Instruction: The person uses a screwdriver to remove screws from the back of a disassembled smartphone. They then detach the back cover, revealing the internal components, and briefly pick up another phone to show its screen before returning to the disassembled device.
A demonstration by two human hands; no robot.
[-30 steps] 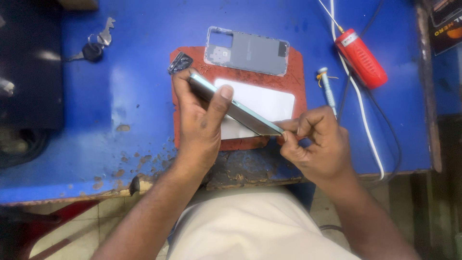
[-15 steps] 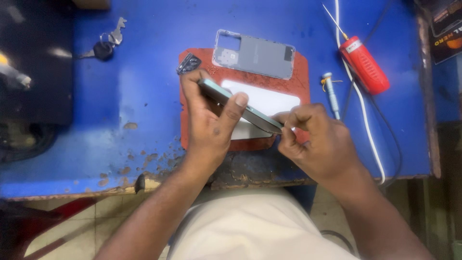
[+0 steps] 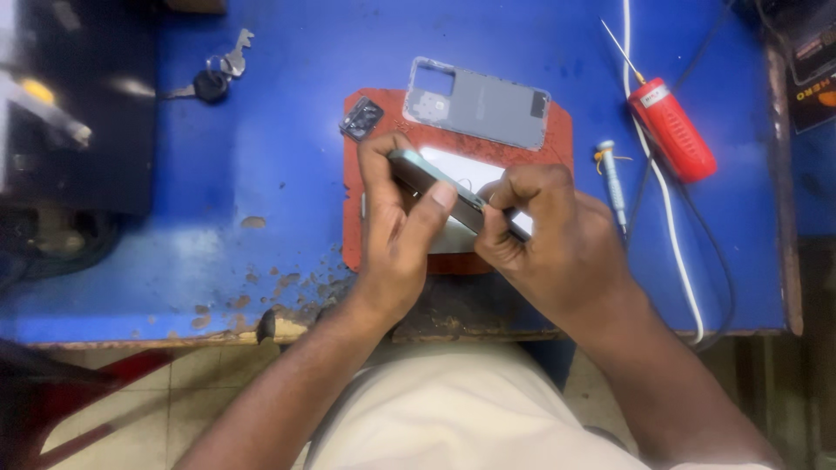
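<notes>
We are gripping the phone (image 3: 440, 187) on edge in our left hand (image 3: 402, 239), above the red mat (image 3: 366, 226), while our right hand (image 3: 544, 231) is pinching at its lower end, seemingly working the edge; steady prying comes next. A dark printed package (image 3: 805, 65) is sitting at the right corner.

Pkg, 1 pc: dark box/packet (image 3: 805, 52), top right corner, beyond blue table (image 3: 261, 104) edge, black w/ orange print, partly cut off by frame. Labels, signs, screens: none clearly seen.
</notes>
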